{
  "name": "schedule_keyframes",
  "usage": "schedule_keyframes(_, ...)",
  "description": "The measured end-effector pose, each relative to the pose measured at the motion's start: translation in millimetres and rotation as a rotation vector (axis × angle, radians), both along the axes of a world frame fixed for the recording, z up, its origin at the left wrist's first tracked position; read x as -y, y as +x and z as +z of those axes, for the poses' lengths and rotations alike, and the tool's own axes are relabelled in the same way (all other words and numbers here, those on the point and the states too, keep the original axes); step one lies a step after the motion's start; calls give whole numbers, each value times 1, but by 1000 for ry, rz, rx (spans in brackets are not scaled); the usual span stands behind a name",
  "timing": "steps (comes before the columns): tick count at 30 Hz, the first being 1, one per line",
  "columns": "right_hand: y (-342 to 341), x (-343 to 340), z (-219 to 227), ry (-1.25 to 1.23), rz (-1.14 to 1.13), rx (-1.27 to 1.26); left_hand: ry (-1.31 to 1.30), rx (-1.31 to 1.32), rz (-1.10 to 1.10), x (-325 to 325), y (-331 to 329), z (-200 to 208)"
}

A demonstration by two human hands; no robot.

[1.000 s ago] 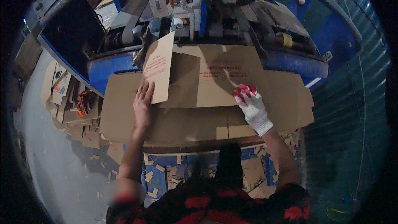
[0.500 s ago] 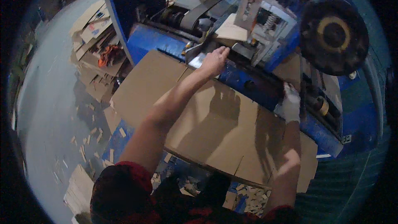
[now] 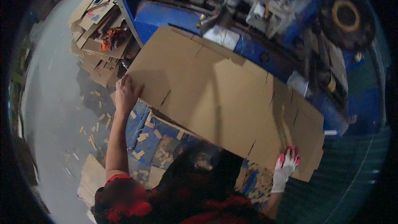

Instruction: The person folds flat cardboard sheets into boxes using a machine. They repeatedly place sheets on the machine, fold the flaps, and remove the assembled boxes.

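A large flat brown cardboard sheet (image 3: 219, 99) with cut slots lies slanted across the front of a blue machine (image 3: 265, 54). My left hand (image 3: 124, 93) is bare and grips the sheet's left edge, fingers on top. My right hand (image 3: 285, 164) wears a white glove with red fingertips. It holds the sheet's near right edge, with the fingertips over the cardboard. More sheets seem to lie stacked under the top one.
The blue machine has a black and yellow wheel (image 3: 346, 14) at the upper right. Piled cardboard offcuts (image 3: 97, 29) lie on the grey floor at the left, and small scraps (image 3: 145, 141) litter the floor by my legs. A green corrugated wall (image 3: 356, 174) stands at the right.
My left hand has come back from the machine's top to the big sheet's left edge. My right hand slid down to the near right edge. The view has swung left.
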State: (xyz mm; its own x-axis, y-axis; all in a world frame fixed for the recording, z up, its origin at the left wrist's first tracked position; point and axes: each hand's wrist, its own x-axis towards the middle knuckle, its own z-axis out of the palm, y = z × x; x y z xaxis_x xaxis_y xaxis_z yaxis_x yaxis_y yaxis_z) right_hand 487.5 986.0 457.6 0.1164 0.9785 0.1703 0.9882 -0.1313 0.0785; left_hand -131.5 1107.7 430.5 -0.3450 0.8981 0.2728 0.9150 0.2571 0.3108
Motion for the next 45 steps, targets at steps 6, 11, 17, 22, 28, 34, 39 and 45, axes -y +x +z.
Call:
schedule_keyframes(6, 19, 72, -37, 699, -756, -118, -58, 139, -16, 3, -16, -10)
schedule_keyframes(11, 63, 103, -64, 626, -404, -1169, -21, 602, -60, -14, -15, 4)
schedule_keyframes(17, 8, 85, -17, 840, -484, -1336, 371, 1058, -495, 19, 30, 55)
schedule_keyframes(22, -67, 35, -8, 151, 21, -584, -216, 710, -429, 36, 99, 49)
schedule_keyframes(28, -84, 28, 23, -69, 415, 66, -144, -303, -925, 38, 160, 27)
schedule_keyframes(34, -86, 24, 18, 41, 404, 6, -186, -364, -933, 34, 159, 30)
schedule_keyframes(39, -74, -22, 9, 155, 335, 8, 28, -4, -849, -12, 165, 29)
schedule_keyframes(45, -59, -112, 10, 275, 318, -49, 231, 52, -811, -77, 176, 29)
